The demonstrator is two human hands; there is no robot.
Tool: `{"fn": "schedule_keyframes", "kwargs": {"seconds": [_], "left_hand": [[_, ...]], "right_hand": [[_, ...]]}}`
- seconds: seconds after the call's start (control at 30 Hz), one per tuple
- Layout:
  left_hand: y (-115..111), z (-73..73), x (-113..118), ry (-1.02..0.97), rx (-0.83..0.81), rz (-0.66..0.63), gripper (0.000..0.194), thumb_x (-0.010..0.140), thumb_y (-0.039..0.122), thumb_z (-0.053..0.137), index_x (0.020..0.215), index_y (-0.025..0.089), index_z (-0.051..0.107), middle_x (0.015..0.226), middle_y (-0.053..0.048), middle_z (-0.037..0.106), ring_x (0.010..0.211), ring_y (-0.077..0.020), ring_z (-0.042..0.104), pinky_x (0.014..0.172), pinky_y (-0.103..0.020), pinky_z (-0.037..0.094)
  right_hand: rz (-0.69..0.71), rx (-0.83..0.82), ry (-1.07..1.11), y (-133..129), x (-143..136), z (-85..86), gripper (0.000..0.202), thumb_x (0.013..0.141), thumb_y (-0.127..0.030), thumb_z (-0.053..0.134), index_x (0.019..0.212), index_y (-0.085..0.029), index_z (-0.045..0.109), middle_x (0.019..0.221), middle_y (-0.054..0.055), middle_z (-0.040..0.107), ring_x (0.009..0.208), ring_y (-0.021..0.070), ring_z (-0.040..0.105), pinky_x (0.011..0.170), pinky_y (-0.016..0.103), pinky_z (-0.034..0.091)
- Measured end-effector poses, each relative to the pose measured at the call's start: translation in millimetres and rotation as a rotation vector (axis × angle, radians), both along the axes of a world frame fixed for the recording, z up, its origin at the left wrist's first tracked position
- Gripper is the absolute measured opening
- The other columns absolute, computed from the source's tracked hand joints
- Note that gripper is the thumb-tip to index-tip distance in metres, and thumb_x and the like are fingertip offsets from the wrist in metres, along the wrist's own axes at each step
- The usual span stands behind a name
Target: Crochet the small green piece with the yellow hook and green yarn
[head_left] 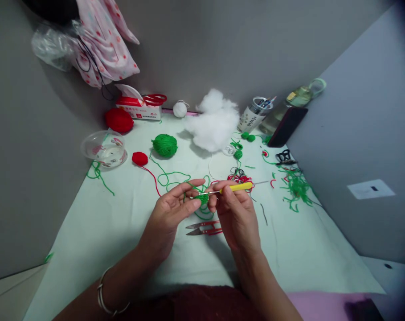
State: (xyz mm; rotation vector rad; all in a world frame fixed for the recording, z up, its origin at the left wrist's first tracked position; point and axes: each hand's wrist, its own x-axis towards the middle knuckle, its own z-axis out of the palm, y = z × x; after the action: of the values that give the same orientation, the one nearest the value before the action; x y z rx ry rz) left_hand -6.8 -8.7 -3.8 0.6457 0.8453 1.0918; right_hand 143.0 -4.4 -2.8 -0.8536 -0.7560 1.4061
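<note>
While the left hand [169, 209] pinches a small green piece [204, 199], seemingly barely begun, the right hand [240, 211] grips a hook [237, 187]; a plump green ball [165, 146] lies unworked.

Holding a hook [236, 187] to the crochet [202, 199] with the right hand [238, 211], pinching the green crochet in the left hand [169, 214]. Facing a green ball [165, 146], a small red ball [140, 158] and white stuffing [215, 127], with snips [205, 231] on the cloth [105, 232], partly hidden by the right hand, and clippings [296, 186] heaped at right.
</note>
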Motion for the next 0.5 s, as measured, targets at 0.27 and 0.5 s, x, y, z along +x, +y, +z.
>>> {"fn": "schedule_keyframes", "kwargs": {"seconds": [0.27, 0.5], "left_hand": [[-1, -1.6, -3, 0.047, 0.001, -0.036, 0.032, 0.083, 0.03, 0.082, 0.115, 0.029, 0.083, 0.095, -0.003, 0.068, 0.099, -0.0215, 0.06, 0.098, -0.037, 0.042], [-1, 1.3, -4, 0.068, 0.001, -0.036, 0.032, 0.083, 0.028, 0.081, 0.115, 0.028, 0.082, 0.096, -0.002, 0.068, 0.093, -0.0186, 0.058, 0.087, -0.032, 0.043]], "right_hand": [[-0.007, 0.172, -0.131, -5, 7, -0.4, 0.021, 0.102, -0.035, 0.064, 0.092, -0.022, 0.076, 0.087, 0.004, 0.077, 0.066, 0.0123, 0.067, 0.065, 0.027, 0.056], [-0.037, 0.23, -0.222, -10, 8, -3.2, 0.02, 0.106, -0.03, 0.059, 0.098, -0.024, 0.076, 0.094, 0.003, 0.076, 0.07, 0.0126, 0.068, 0.069, 0.029, 0.056]]}}
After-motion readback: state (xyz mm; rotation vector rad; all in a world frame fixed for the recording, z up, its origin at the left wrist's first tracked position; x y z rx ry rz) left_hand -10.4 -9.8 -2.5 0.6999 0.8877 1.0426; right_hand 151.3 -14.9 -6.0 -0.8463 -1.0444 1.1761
